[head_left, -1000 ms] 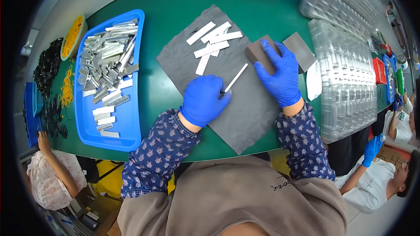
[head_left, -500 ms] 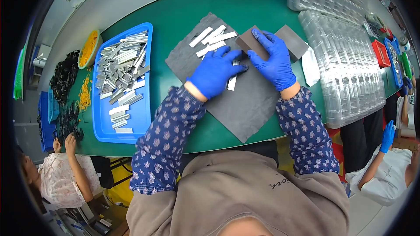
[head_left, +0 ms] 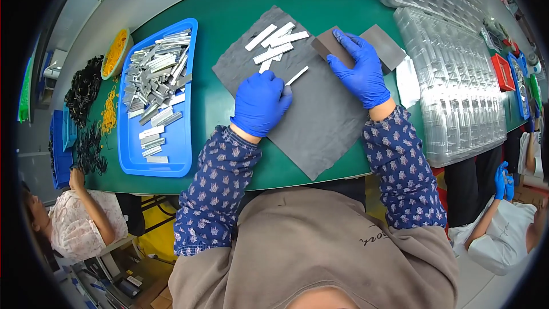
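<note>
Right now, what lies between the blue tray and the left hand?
In the head view, between the blue tray and the left hand lie bare green table and the grey mat edge.

Strip (head_left: 297,75) end hidden under left hand (head_left: 260,103) fingers.

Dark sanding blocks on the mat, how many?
2. One dark block sits under the right hand; a second block lies just right of that hand, at the grey mat's edge. None seem hidden.

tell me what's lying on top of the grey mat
A loose pile of pale strips, one strip held by the left hand, and a grey block under the right hand.
</note>
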A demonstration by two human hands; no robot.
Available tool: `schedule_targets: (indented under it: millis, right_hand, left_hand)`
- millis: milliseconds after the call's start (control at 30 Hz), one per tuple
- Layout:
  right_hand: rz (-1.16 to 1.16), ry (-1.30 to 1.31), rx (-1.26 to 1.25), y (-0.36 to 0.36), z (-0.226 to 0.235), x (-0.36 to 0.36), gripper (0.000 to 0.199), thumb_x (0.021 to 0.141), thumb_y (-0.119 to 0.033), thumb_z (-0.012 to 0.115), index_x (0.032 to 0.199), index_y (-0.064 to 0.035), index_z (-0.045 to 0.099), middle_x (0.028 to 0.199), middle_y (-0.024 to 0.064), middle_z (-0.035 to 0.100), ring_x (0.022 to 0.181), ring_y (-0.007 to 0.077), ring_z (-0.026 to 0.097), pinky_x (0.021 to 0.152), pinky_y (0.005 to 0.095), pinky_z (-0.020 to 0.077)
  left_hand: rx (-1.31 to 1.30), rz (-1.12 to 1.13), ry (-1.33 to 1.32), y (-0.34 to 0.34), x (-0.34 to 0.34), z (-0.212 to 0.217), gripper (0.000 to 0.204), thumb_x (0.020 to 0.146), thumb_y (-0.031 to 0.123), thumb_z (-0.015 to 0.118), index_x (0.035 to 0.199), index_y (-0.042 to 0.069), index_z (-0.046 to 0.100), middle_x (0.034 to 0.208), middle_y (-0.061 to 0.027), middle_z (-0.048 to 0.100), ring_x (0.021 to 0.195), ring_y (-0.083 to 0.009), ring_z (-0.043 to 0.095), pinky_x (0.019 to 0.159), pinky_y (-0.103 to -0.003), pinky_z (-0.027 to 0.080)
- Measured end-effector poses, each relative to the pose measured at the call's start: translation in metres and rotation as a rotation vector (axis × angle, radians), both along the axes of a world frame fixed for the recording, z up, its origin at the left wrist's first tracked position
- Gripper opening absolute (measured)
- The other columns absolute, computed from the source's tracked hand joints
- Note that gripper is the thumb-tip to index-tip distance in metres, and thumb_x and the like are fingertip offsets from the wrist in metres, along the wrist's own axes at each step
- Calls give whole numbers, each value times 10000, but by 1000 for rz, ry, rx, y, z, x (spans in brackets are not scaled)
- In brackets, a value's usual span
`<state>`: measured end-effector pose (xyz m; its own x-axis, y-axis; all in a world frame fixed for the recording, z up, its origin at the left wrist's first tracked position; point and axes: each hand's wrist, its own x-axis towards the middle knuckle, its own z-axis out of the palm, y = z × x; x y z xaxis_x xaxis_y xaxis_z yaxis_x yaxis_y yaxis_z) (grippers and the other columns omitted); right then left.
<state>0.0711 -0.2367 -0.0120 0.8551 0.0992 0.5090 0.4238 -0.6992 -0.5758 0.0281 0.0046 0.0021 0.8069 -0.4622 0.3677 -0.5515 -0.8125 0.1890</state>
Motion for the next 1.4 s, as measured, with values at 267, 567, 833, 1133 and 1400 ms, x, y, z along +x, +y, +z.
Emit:
schedule_targets:
  millis: [267, 567, 833, 1133, 1400]
  right_hand:
    - [-25, -116, -100, 15, 8, -11, 571, 797, -227, 710, 1335, -116, 556, 1259, 235, 542, 1112, 393, 546, 980, 427, 429]
    - [63, -47, -419, 51, 18, -19, 587, 771, -301, 708, 1333, -222, 561, 1270, 244, 517, 1066, 403, 545, 921, 474, 436]
    - [80, -88, -357, 68, 26, -34, 562, 747, -247, 729, 1292, -202, 599, 1223, 249, 551, 1046, 402, 552, 916, 457, 449]
    - [-133, 11, -265, 21, 14, -8, 556, 765, -270, 731, 1296, -167, 601, 1218, 244, 560, 1081, 392, 550, 962, 437, 442]
    - [-53, 84, -161, 18, 11, -7, 560, 773, -225, 729, 1302, -102, 589, 1218, 219, 567, 1092, 351, 561, 962, 412, 447]
  left_hand:
    - [-218, 121, 178, 14, -15, -2, 115, 802, 167, 676, 855, 65, 671, 726, -105, 581, 707, -285, 598, 614, -392, 475]
    - [-324, 79, 247, 16, -9, -6, 125, 792, 193, 646, 751, 79, 614, 742, -113, 573, 709, -319, 582, 631, -432, 477]
    - [-323, 65, 213, 16, -9, -9, 106, 784, 177, 646, 749, 81, 618, 737, -116, 573, 703, -314, 585, 626, -431, 474]
    - [-386, 126, 261, 16, -12, -7, 137, 792, 199, 660, 769, 72, 615, 753, -121, 577, 703, -324, 582, 634, -434, 478]
    - [-322, 114, 242, 15, -14, -3, 234, 797, 247, 734, 916, 61, 656, 749, -94, 590, 673, -240, 599, 611, -362, 486]
